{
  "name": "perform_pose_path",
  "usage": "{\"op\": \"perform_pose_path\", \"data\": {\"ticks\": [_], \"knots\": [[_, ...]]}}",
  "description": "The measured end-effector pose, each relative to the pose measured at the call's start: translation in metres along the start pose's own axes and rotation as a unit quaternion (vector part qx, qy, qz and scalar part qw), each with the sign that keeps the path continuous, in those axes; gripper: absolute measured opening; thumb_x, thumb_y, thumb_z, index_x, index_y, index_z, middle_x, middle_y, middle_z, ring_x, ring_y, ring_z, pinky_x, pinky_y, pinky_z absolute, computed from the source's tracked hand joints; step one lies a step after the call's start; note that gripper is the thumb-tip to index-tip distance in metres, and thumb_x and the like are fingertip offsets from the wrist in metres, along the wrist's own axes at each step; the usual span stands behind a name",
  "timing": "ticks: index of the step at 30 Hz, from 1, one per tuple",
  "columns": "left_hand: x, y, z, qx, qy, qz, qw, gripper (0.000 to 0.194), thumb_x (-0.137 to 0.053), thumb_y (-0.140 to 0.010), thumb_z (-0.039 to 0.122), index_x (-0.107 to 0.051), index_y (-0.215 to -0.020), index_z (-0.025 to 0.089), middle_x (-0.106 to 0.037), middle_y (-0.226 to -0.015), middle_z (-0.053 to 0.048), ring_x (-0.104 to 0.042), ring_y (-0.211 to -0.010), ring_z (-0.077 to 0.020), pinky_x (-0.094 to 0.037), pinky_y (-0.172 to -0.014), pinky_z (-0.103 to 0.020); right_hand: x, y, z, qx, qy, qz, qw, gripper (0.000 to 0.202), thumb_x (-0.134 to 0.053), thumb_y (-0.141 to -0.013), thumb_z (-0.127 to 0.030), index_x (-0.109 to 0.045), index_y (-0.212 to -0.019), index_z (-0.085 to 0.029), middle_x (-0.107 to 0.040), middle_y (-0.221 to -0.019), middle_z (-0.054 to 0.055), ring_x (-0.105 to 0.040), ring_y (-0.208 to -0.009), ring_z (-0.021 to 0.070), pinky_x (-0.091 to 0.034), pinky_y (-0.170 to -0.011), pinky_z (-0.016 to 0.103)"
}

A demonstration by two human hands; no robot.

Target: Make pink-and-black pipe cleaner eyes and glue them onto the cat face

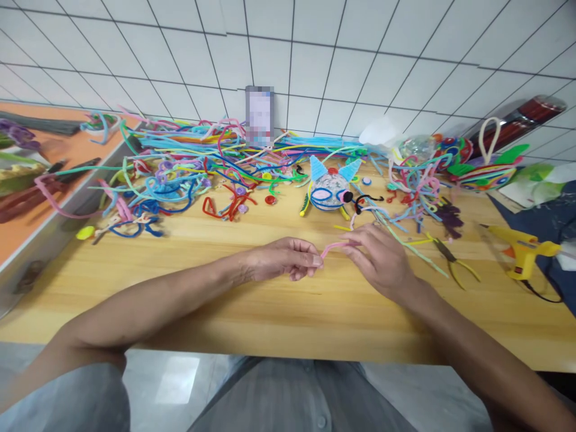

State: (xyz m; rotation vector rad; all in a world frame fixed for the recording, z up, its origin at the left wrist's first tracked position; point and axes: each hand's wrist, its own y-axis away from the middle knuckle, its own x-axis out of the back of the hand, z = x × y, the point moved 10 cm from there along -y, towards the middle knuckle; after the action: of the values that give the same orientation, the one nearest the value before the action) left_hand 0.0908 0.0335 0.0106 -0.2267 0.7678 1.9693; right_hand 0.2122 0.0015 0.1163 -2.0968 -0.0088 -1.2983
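Note:
A pink pipe cleaner (332, 246) stretches between my two hands above the front of the wooden table. My left hand (288, 259) pinches its left end between thumb and fingers. On the other side, my right hand (380, 255) grips the right end, palm turned down, and its fingers hide part of the strand. Just beyond the hands stands an animal-like figure (330, 191) with blue pointed ears, blue-ringed pink eyes and a black nose. Black and pale pipe cleaners lie close to the right fingertips.
Yellow-handled pliers (454, 261) and a yellow glue gun (524, 252) lie at the right. Piles of coloured pipe cleaners (171, 183) spread along the back. A phone (260, 117) leans on the tiled wall. At the left is a clear-sided bin (58, 240).

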Motion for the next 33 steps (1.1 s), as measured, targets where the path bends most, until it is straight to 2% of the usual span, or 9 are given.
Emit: {"op": "perform_pose_path", "data": {"ticks": [5,9,12,16,18,22,25,28,33], "knots": [[0.01,-0.002,0.003,-0.03,-0.025,0.029,0.999,0.042,-0.094,-0.065,0.046,-0.07,-0.079,0.014,-0.065,-0.064,0.002,-0.049,-0.049,-0.0047,-0.035,-0.049,-0.019,-0.017,-0.01,-0.014,0.016,-0.06,-0.057,0.996,0.017,-0.059,-0.105,-0.026,-0.075,-0.11,-0.021,-0.08,-0.096,0.007,-0.074,-0.088,0.0199,-0.056,-0.083,0.033],[0.024,0.002,0.015,-0.114,-0.064,0.067,0.989,0.042,-0.09,-0.069,0.049,-0.069,-0.078,0.014,-0.061,-0.065,0.003,-0.045,-0.052,-0.0055,-0.034,-0.052,-0.021,-0.029,-0.017,-0.003,-0.098,-0.146,-0.089,0.98,0.023,-0.058,-0.104,-0.027,-0.078,-0.094,-0.021,-0.078,-0.079,0.002,-0.071,-0.072,0.0151,-0.05,-0.068,0.027],[0.035,0.013,0.032,-0.217,-0.141,0.116,0.959,0.038,-0.081,-0.082,0.05,-0.07,-0.079,0.013,-0.057,-0.064,0.004,-0.043,-0.056,-0.0068,-0.033,-0.055,-0.022,-0.054,-0.01,0.014,-0.25,-0.262,-0.14,0.922,0.026,-0.061,-0.098,-0.034,-0.076,-0.082,-0.02,-0.064,-0.057,-0.003,-0.056,-0.051,0.0115,-0.041,-0.052,0.024],[0.044,0.035,0.053,-0.344,-0.277,0.194,0.876,0.028,-0.07,-0.094,0.039,-0.074,-0.086,0.013,-0.064,-0.073,-0.002,-0.052,-0.067,-0.0108,-0.039,-0.065,-0.025,-0.085,0.0,0.023,-0.379,-0.407,-0.139,0.819,0.029,-0.064,-0.09,-0.041,-0.07,-0.073,-0.019,-0.057,-0.049,-0.005,-0.048,-0.042,0.0103,-0.039,-0.045,0.024],[0.046,0.037,0.054,-0.348,-0.3,0.197,0.866,0.026,-0.068,-0.095,0.038,-0.074,-0.09,0.013,-0.066,-0.076,-0.003,-0.054,-0.069,-0.0118,-0.04,-0.066,-0.025,-0.086,-0.002,0.026,-0.377,-0.39,-0.115,0.833,0.029,-0.065,-0.09,-0.042,-0.071,-0.074,-0.018,-0.059,-0.051,-0.004,-0.05,-0.044,0.0104,-0.041,-0.046,0.023],[0.05,0.028,0.046,-0.279,-0.247,0.141,0.917,0.034,-0.06,-0.099,0.045,-0.071,-0.099,0.013,-0.059,-0.077,0.0,-0.048,-0.07,-0.0114,-0.038,-0.066,-0.025,-0.068,-0.014,0.021,-0.284,-0.25,-0.08,0.922,0.027,-0.062,-0.096,-0.036,-0.075,-0.081,-0.018,-0.062,-0.056,-0.003,-0.055,-0.048,0.0102,-0.04,-0.049,0.022],[0.05,0.022,0.041,-0.24,-0.209,0.112,0.941,0.033,-0.062,-0.098,0.045,-0.069,-0.098,0.013,-0.058,-0.08,0.001,-0.048,-0.073,-0.0115,-0.038,-0.068,-0.024,-0.055,-0.021,0.008,-0.194,-0.162,-0.055,0.966,0.023,-0.061,-0.098,-0.027,-0.077,-0.084,-0.019,-0.062,-0.055,-0.004,-0.054,-0.048,0.0091,-0.039,-0.05,0.023],[0.048,0.016,0.035,-0.217,-0.2,0.091,0.951,0.032,-0.068,-0.093,0.045,-0.068,-0.094,0.013,-0.058,-0.08,0.001,-0.048,-0.072,-0.0113,-0.038,-0.068,-0.024,-0.05,-0.025,-0.007,-0.109,-0.091,-0.041,0.989,0.021,-0.06,-0.101,-0.022,-0.077,-0.088,-0.02,-0.068,-0.061,-0.003,-0.06,-0.051,0.0098,-0.043,-0.054,0.023],[0.051,0.017,0.032,-0.223,-0.201,0.101,0.949,0.033,-0.068,-0.094,0.046,-0.068,-0.089,0.013,-0.051,-0.071,0.004,-0.042,-0.067,-0.0102,-0.033,-0.062,-0.024,-0.037,-0.031,-0.011,0.001,0.039,-0.054,0.998,0.02,-0.058,-0.105,-0.023,-0.076,-0.113,-0.018,-0.084,-0.094,0.007,-0.079,-0.08,0.0184,-0.055,-0.072,0.028]]}}
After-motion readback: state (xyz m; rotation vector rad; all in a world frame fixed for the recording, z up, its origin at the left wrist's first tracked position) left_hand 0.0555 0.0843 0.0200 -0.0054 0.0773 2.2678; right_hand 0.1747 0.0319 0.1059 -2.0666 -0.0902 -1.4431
